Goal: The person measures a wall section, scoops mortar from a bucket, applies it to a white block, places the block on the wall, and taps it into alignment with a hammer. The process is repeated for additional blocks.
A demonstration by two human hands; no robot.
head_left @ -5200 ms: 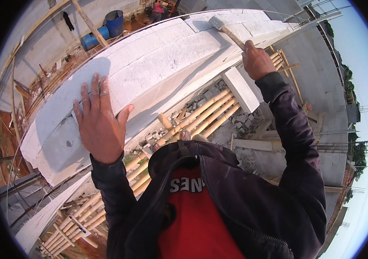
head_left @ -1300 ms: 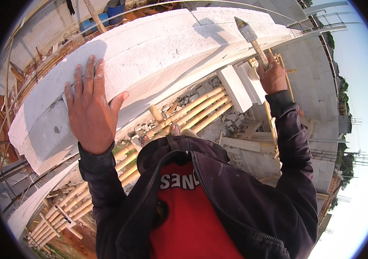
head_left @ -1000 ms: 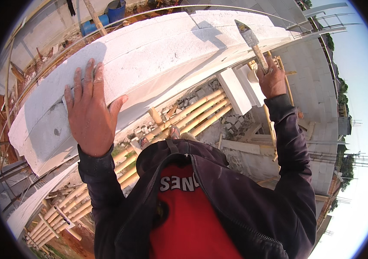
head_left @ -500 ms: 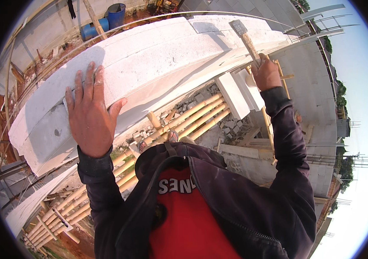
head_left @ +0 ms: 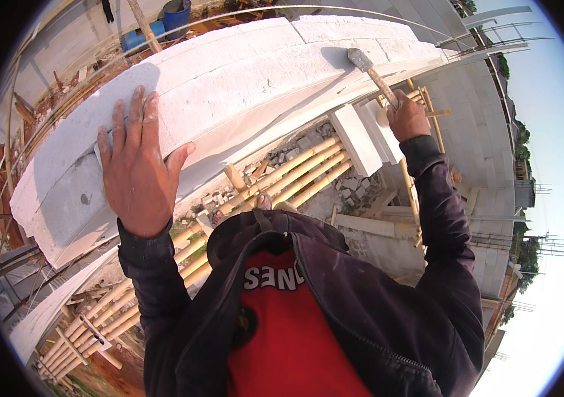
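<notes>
My left hand (head_left: pixel 137 165) lies flat on the pale block wall (head_left: pixel 242 76), its fingers stretched out over the top near a joint between blocks. Wrapped round the wooden handle of a hammer (head_left: pixel 377 81) is my right hand (head_left: pixel 409 118), over the wall's right-hand part. The grey hammer head hangs just above the blocks, and its shadow falls right beside it on their top. Whether the head touches the wall, I cannot tell.
Below the wall, bamboo poles (head_left: pixel 295 178) form a scaffold, with loose pale blocks (head_left: pixel 356 140) on it to the right. Block rubble (head_left: pixel 361 188) lies on the ground. A string (head_left: pixel 229 14) runs along the wall's far side. Blue barrels (head_left: pixel 177 14) stand beyond.
The hammer head has come down toward the wall, and its shadow has drawn closer to it. My left hand stays flat on the blocks.
</notes>
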